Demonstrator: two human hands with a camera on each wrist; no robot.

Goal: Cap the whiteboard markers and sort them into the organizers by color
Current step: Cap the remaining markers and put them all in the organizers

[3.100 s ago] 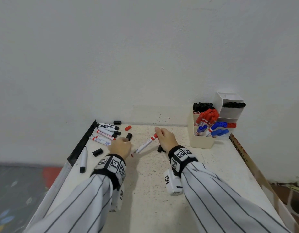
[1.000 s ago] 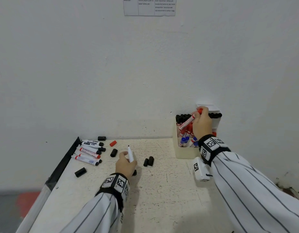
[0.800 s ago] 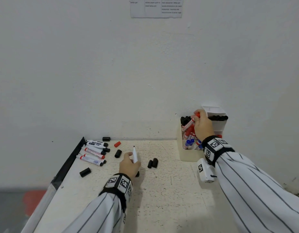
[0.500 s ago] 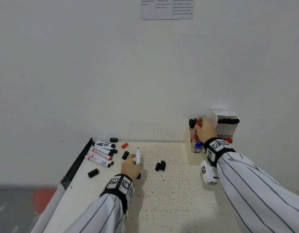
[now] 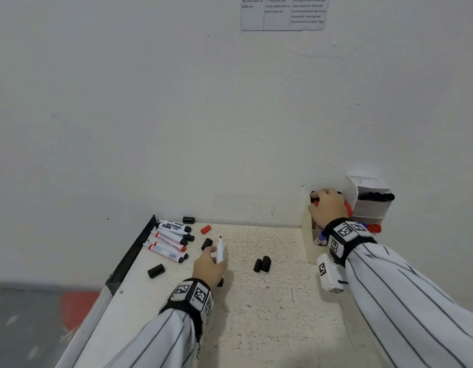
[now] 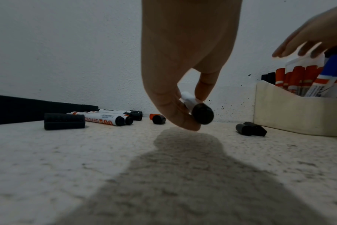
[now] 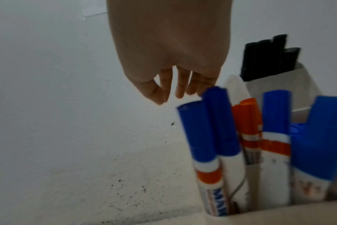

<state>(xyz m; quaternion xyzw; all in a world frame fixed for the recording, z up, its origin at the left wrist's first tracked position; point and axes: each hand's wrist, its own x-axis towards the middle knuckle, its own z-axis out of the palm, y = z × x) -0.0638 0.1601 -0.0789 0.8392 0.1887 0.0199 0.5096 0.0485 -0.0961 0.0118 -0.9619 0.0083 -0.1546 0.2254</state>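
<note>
Marker [image 5: 219, 249] stands pinched in left hand [image 5: 208, 266] fingers [image 6: 204, 85], nib up.

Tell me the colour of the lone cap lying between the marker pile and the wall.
Red cap, clearest in the head view.

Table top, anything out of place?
Yes: a loose red cap lies near the wall and two black caps lie side by side, while the marker in the left hand has its tip bare.
</note>
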